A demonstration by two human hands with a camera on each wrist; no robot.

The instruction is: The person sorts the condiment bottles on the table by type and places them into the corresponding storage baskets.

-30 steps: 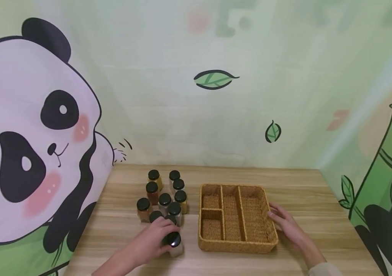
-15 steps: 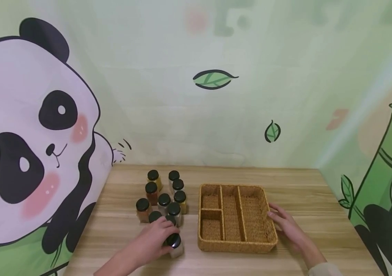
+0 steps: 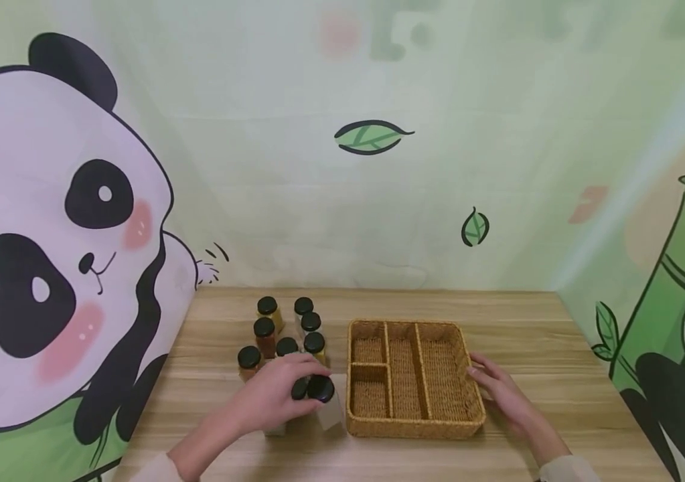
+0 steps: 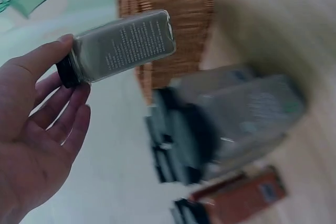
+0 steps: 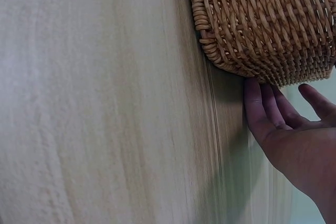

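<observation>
A black-lidded clear glass jar [image 4: 123, 45] has just been raised free of the wooden tabletop [image 3: 529, 311], pinched by the left hand [image 3: 272, 391] beside the brown wicker basket [image 3: 414, 430], touched by the right hand's [image 3: 501, 393] extended fingers.

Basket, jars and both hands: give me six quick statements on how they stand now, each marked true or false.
1. The left hand pinches a jar by its black lid. True.
2. The right hand touches the outer side of the basket. True.
3. The basket has six compartments. False: it has four.
4. The other jars stand on the table, left of the basket in the head view. True.
5. The pinched jar is inside the basket. False: it is outside, to the left.
6. Both hands hold jars. False: only the left does.
</observation>
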